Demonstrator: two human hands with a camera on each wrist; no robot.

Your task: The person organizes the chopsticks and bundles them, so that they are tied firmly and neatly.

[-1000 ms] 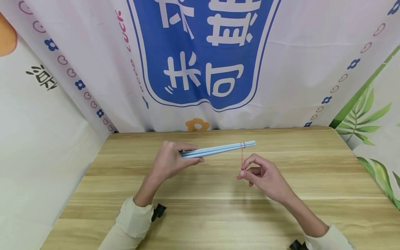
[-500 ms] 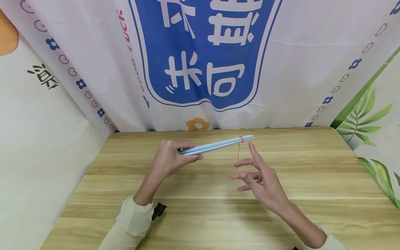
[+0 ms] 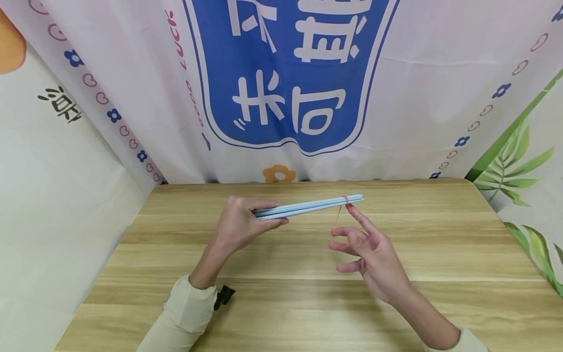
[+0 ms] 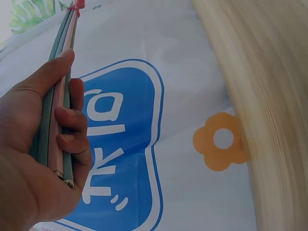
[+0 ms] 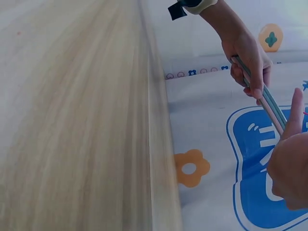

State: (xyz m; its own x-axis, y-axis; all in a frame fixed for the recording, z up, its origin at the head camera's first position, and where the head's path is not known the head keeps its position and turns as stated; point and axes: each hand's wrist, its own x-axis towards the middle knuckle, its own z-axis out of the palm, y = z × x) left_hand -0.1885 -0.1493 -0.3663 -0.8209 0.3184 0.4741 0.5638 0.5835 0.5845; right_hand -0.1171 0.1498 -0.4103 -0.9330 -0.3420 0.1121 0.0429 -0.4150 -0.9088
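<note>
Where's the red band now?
In the head view, right of center: the red band circles the sticks near their free end, by the right hand.

My right hand no longer pinches red rubber band; thumb drawn back from strand, fingers spread. Index, bent a second ago, now straight, fingertip up at underside of chopsticks by band; contact unclear. Hanging strand thinner-looking, more slanted. Chopstick tips rose toward desk's back edge, then dipped slightly.
</note>
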